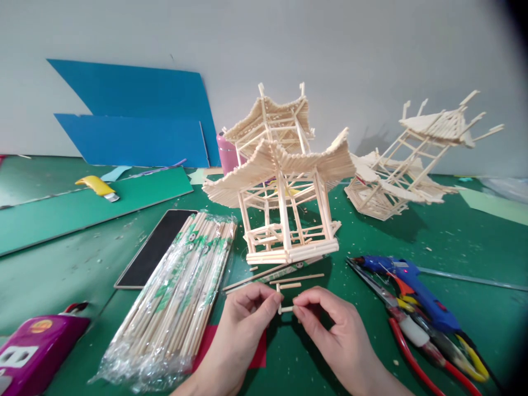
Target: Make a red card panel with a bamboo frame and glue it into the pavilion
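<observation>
At lower centre of the frame, the left hand point(243, 324) pinches an upright short stick point(279, 298) — the right hand point(334, 324) pinches a crosswise stick piece point(287, 309) against it, fingers closed, below the wooden pavilion model point(284, 181); glue gun point(408, 286) at right.

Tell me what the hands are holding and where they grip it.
Two short pale wooden sticks joined at a right angle: the left hand pinches the upright piece, the right hand pinches the end of the crosswise piece.
</observation>
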{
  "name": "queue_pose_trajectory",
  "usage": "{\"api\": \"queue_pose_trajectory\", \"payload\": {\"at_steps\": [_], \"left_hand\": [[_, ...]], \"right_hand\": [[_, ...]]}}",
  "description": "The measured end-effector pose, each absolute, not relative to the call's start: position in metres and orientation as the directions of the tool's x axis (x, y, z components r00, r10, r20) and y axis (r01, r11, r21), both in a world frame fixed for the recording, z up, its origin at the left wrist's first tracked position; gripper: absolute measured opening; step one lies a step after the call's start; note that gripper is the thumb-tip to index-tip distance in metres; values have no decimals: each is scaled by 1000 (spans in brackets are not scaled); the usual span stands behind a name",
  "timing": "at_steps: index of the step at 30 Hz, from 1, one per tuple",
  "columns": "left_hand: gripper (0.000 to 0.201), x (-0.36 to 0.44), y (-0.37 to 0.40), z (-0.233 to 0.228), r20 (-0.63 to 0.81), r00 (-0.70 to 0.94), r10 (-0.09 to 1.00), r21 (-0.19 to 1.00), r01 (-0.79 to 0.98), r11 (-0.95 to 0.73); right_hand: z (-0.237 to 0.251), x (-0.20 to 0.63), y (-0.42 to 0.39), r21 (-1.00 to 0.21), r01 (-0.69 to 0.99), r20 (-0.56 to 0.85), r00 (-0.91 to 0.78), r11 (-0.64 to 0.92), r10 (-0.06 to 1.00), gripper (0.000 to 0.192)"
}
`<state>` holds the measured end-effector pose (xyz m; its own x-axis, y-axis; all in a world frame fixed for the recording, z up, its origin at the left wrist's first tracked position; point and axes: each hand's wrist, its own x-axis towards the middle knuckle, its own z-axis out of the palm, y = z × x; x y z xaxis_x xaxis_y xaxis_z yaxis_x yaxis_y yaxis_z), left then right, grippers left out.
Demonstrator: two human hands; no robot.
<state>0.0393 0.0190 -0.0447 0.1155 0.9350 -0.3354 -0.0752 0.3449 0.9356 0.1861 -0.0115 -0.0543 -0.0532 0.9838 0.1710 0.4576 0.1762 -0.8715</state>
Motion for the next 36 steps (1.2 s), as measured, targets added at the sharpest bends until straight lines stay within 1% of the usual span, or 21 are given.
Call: {"api": "queue_pose_trajectory", "payload": {"at_steps": [7,22,36], "left_hand": [[20,39,18,-46,-357,117,927,927,-77,367],[20,37,18,-48,-351,138,926,929,-71,362],[20,38,18,-47,-347,124,929,931,-71,358]], "right_hand": [[-55,185,-11,-867,463,183,-48,185,982,10],[-54,185,-11,-862,473,187,-41,184,982,10],[-54,185,-11,-859,473,198,-45,195,979,10]]}}
